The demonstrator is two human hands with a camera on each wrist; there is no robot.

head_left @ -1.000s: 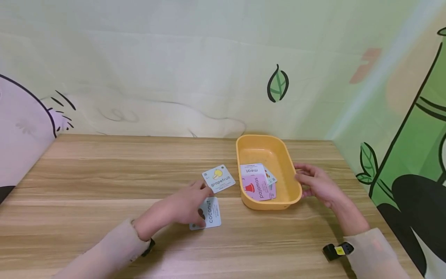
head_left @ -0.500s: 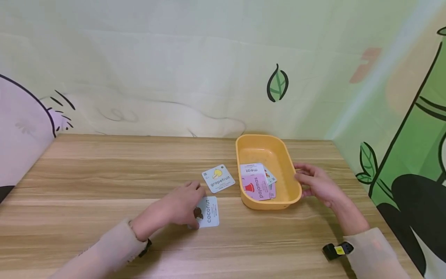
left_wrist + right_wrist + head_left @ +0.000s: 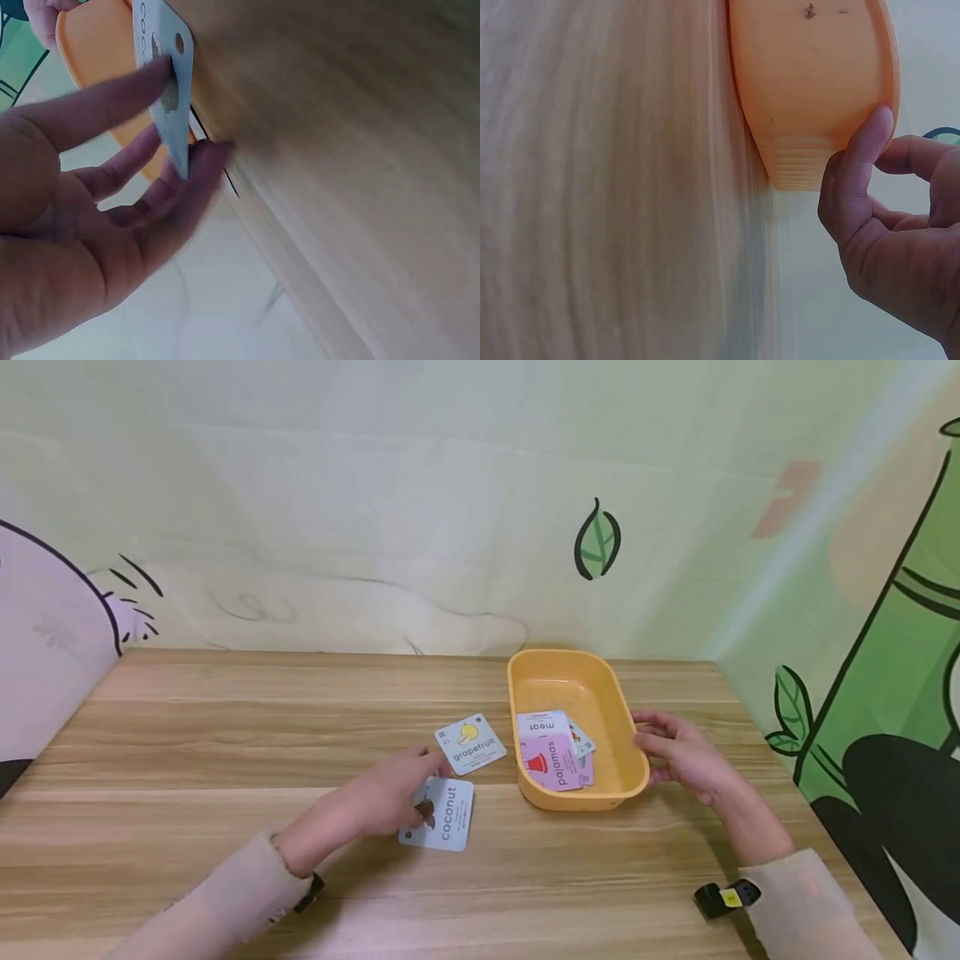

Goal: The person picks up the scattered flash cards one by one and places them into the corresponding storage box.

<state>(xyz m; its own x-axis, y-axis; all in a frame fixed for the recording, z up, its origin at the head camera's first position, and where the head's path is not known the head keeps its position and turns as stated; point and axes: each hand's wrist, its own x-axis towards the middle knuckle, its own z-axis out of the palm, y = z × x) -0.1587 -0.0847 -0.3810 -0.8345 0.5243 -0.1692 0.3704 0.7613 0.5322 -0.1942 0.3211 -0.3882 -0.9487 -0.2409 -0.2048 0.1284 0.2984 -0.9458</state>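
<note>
In the head view my left hand (image 3: 386, 797) grips the left side of a coconut card (image 3: 452, 814) near the middle of the table. The left wrist view shows this card (image 3: 174, 97) tilted, the thumb on its printed face and fingers behind it. A grapefruit card (image 3: 471, 745) lies just beyond. My right hand (image 3: 686, 756) holds the right rim of a yellow plastic bin (image 3: 633, 735); in the right wrist view its fingertips meet the bin's upper edge from outside. Inside the bin lie a pajamas card (image 3: 553, 766), a meat card (image 3: 542, 725) and others partly covered.
The wooden table (image 3: 247, 718) runs back to a printed wall sheet (image 3: 337, 510), with the bin close to that far edge. A second printed panel (image 3: 892, 635) stands along the right side. Black wrist devices sit at both sleeves.
The left hand first slid the coconut card slightly left, and its fingers have since shifted on the card, uncovering more of it. The right hand and the bin have stayed in place.
</note>
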